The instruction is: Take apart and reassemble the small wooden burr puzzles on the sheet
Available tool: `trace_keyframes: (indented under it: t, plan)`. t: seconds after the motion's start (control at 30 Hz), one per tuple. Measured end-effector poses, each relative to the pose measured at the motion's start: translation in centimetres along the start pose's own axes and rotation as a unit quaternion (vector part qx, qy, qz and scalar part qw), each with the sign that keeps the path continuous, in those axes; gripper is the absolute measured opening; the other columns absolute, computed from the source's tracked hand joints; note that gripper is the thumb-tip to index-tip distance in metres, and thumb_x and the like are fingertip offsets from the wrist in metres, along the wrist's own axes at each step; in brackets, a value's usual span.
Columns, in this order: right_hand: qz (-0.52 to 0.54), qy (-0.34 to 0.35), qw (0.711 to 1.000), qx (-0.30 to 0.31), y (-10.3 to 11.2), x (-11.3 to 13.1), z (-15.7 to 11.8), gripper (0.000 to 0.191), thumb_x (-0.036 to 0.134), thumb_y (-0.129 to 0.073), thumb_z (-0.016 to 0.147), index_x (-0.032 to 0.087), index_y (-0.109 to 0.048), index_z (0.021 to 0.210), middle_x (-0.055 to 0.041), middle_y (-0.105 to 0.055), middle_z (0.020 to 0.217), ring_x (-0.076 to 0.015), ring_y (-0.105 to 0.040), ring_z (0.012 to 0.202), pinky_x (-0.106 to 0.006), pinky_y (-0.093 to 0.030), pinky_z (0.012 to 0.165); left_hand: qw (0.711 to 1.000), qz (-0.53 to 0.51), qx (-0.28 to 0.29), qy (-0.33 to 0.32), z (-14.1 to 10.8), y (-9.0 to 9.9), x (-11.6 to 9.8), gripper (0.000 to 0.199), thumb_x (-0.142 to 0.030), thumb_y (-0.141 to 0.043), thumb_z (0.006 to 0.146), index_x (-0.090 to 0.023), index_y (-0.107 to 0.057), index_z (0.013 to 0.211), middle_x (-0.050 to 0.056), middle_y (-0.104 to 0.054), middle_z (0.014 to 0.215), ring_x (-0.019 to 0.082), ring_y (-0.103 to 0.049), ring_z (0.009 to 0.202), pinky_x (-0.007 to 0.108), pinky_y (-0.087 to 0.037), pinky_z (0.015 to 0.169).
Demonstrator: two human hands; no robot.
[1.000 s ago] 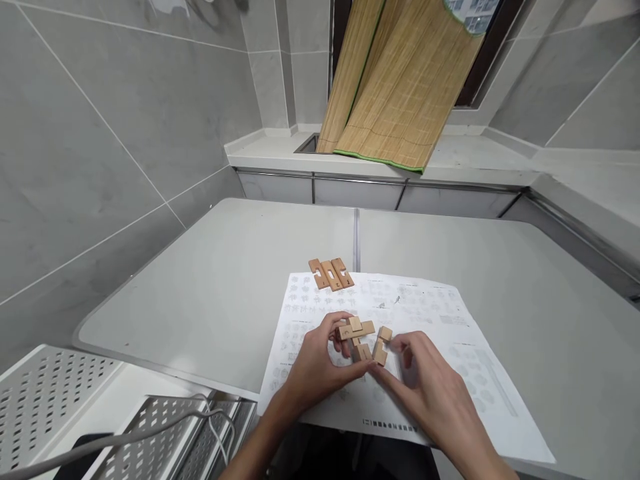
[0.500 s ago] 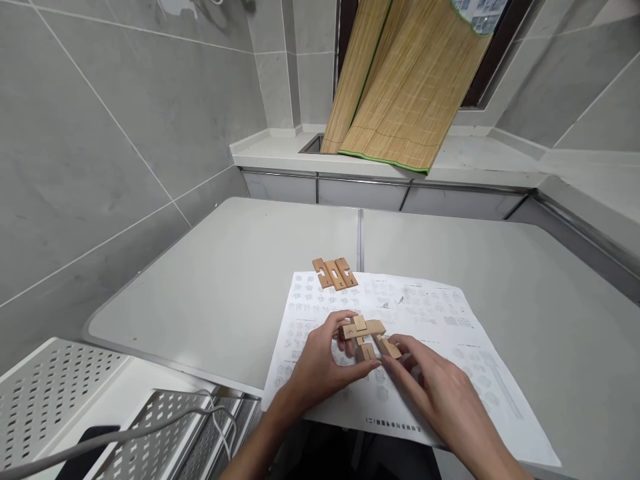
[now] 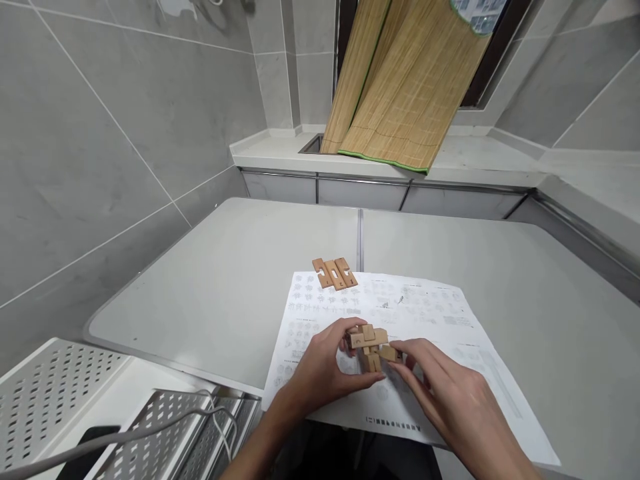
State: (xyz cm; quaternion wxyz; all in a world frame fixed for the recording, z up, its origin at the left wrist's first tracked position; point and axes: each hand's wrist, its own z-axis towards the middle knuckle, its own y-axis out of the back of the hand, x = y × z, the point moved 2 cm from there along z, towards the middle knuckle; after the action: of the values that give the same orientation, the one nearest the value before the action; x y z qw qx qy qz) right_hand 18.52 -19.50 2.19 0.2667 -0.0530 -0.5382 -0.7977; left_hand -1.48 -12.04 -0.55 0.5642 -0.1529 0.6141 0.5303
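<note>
Thumb and fingers of my left hand (image 3: 327, 360) close around a small assembly of interlocking wooden puzzle pieces (image 3: 369, 339), raised over the printed sheet (image 3: 480, 373). A single notched wooden piece (image 3: 391, 353) is pinched between the thumb and forefinger of my right hand (image 3: 440, 377). Its left end meets the assembly's right side; whether it fits into a notch I cannot tell. Beyond my hands lie three flat, slotted wooden pieces (image 3: 335, 273) marked with numbers, side by side, partly over the sheet's far edge.
Under the sheet is a pale grey table (image 3: 215, 273) with a seam down its middle. White perforated racks (image 3: 55, 393) stand at lower left, with a grey cable (image 3: 125, 437) across them. A bamboo blind (image 3: 400, 93) hangs over the ledge at the back.
The assembly in my left hand has shifted slightly right and down and turned a little. The piece in my right hand has rotated to lie more level against its right side.
</note>
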Motion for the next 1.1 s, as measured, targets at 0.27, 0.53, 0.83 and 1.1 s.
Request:
trace_keyframes:
  t: [0.27, 0.53, 0.83, 1.1]
  plan:
    - [-0.001, 0.007, 1.000, 0.008, -0.4, -0.2, -0.4, 0.027, 0.031, -0.041, 0.112, 0.024, -0.065, 0.123, -0.0050, -0.073, 0.096, -0.0150, -0.068, 0.062, -0.025, -0.048, 0.054, 0.999, 0.020, 0.022, -0.029, -0.1, -0.1, 0.2, 0.068, -0.040, -0.091, 0.075, -0.026, -0.057, 0.132, 0.004, -0.071, 0.120, 0.021, -0.066, 0.098, 0.032, -0.054, 0.086]
    - [0.049, -0.008, 0.998, 0.031, -0.3, 0.7, -0.3, 0.026, 0.029, -0.042, 0.111, 0.026, -0.066, 0.121, -0.0065, -0.075, 0.100, -0.0170, -0.071, 0.069, -0.025, -0.049, 0.056, 0.999, 0.011, 0.030, -0.041, 0.0, 0.0, 0.0, 0.062, -0.047, -0.090, 0.076, -0.025, -0.062, 0.127, 0.005, -0.070, 0.112, 0.021, -0.065, 0.094, 0.032, -0.051, 0.084]
    - [0.138, -0.032, 0.989, 0.047, -0.2, 0.8, -0.1, 0.021, 0.032, -0.047, 0.110, 0.027, -0.065, 0.120, -0.0056, -0.074, 0.101, -0.0187, -0.073, 0.076, -0.027, -0.056, 0.064, 0.998, -0.009, 0.046, -0.030, -0.1, -0.2, 0.1, 0.061, -0.044, -0.090, 0.077, -0.026, -0.062, 0.129, 0.004, -0.072, 0.116, 0.018, -0.065, 0.089, 0.029, -0.052, 0.079]
    - [0.219, -0.148, 0.963, 0.046, -1.5, -1.4, -0.1, 0.030, 0.044, -0.050, 0.107, 0.028, -0.065, 0.128, -0.0064, -0.072, 0.104, -0.0205, -0.071, 0.083, -0.027, -0.059, 0.067, 0.999, -0.038, 0.016, -0.029, 0.0, 0.2, -0.2, 0.072, -0.043, -0.095, 0.071, -0.025, -0.061, 0.132, 0.006, -0.072, 0.126, 0.025, -0.070, 0.107, 0.035, -0.055, 0.096]
